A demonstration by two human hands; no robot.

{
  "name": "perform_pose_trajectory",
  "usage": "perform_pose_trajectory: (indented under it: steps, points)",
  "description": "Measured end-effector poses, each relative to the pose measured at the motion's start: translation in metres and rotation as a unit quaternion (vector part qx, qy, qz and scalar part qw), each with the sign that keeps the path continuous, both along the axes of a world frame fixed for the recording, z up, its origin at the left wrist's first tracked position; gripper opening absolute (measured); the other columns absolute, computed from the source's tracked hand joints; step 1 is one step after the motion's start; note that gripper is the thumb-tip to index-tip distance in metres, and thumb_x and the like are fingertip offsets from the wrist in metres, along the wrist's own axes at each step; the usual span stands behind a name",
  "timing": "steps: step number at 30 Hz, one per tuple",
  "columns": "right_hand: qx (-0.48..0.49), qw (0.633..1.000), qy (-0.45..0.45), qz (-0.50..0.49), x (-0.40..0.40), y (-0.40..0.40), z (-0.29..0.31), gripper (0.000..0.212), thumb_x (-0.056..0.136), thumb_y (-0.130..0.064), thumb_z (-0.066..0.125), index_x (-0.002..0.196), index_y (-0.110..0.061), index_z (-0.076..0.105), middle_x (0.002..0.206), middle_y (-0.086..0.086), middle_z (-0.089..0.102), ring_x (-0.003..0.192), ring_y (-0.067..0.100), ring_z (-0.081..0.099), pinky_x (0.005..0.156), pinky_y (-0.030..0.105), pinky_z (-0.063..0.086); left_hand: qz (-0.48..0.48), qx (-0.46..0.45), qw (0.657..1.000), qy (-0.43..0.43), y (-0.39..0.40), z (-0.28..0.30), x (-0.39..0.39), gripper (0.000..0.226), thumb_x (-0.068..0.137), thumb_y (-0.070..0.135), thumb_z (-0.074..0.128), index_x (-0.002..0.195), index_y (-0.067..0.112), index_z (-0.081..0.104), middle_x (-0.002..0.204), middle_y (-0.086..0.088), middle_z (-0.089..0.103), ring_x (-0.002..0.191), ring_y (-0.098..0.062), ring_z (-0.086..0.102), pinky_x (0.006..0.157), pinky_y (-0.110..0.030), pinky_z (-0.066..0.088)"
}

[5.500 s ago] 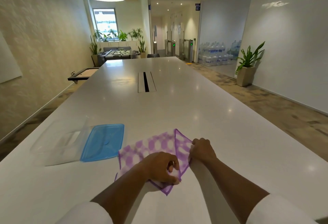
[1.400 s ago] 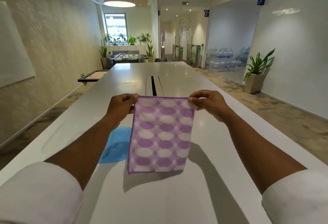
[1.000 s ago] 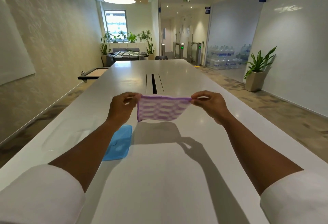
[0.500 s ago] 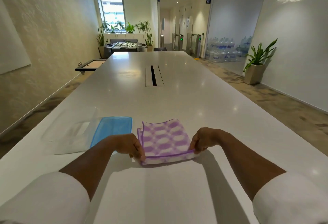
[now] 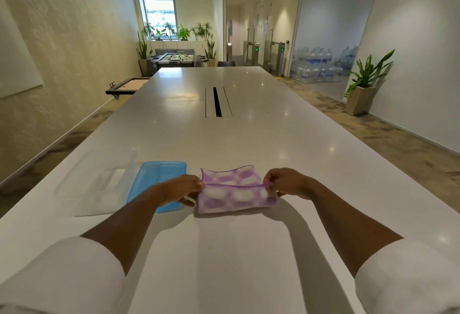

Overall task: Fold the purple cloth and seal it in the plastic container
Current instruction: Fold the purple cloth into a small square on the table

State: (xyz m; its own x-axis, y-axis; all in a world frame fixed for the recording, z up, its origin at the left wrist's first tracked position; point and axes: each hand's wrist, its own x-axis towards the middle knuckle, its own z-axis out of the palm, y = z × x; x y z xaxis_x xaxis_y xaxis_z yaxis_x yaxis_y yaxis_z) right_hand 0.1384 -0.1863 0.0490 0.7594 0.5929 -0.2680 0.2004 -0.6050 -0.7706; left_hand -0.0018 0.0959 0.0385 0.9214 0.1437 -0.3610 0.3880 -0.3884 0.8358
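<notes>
Pinching purple cloth [image 5: 236,195] top corners w/ left hand [image 5: 183,189] & right hand [image 5: 286,183], frame center; blue lid [image 5: 161,176] touching left, bare table [image 5: 249,139] beyond.

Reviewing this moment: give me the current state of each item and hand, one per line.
purple cloth: partly folded, lying on the table.
blue lid: off, flat on the table.
clear container: open, empty.
left hand: pinching the cloth's left edge.
right hand: pinching the cloth's right edge.
</notes>
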Motion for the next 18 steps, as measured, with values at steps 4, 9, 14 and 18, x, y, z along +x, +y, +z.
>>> perform_pose_trajectory:
  steps: [4, 9, 14, 18]
  points:
    - [0.044, 0.999, -0.012, -0.022, 0.01, 0.011, -0.003, 0.014, 0.087, -0.002, 0.052, 0.097, -0.006, 0.059, 0.101, 0.013, 0.062, 0.085, 0.024, 0.063, 0.076, 0.039, 0.059, 0.072, -0.004, 0.996, -0.056, 0.002, -0.005, 0.014, 0.022, 0.103, 0.025, 0.043, 0.102, 0.008, 0.056, 0.091, -0.012, 0.064, 0.078, -0.022, 0.067, 0.072, -0.033, 0.059]
    - [0.078, 0.995, -0.037, -0.045, 0.026, 0.028, -0.011, 0.015, 0.092, -0.005, 0.049, 0.103, -0.007, 0.06, 0.098, 0.011, 0.058, 0.081, 0.025, 0.06, 0.064, 0.036, 0.057, 0.127, 0.012, 0.989, -0.078, 0.008, -0.011, 0.034, 0.025, 0.102, 0.032, 0.042, 0.109, 0.011, 0.052, 0.092, -0.011, 0.063, 0.074, -0.023, 0.065, 0.058, -0.033, 0.057]
    - [0.096, 0.989, -0.089, -0.069, 0.048, 0.046, -0.023, 0.018, 0.095, -0.006, 0.046, 0.101, -0.01, 0.063, 0.095, 0.011, 0.061, 0.069, 0.022, 0.058, 0.047, 0.025, 0.049, 0.166, 0.028, 0.98, -0.105, 0.019, -0.02, 0.055, 0.018, 0.1, 0.034, 0.046, 0.101, 0.016, 0.048, 0.077, -0.008, 0.059, 0.062, -0.018, 0.057, 0.048, -0.026, 0.05]
    - [0.08, 0.984, -0.133, -0.084, 0.069, 0.06, -0.038, 0.018, 0.096, -0.012, 0.048, 0.099, -0.018, 0.064, 0.094, 0.005, 0.062, 0.066, 0.02, 0.057, 0.049, 0.024, 0.045, 0.158, 0.113, 0.974, -0.118, 0.027, -0.026, 0.072, 0.017, 0.099, 0.035, 0.046, 0.099, 0.018, 0.047, 0.071, -0.009, 0.059, 0.057, -0.02, 0.056, 0.052, -0.035, 0.055]
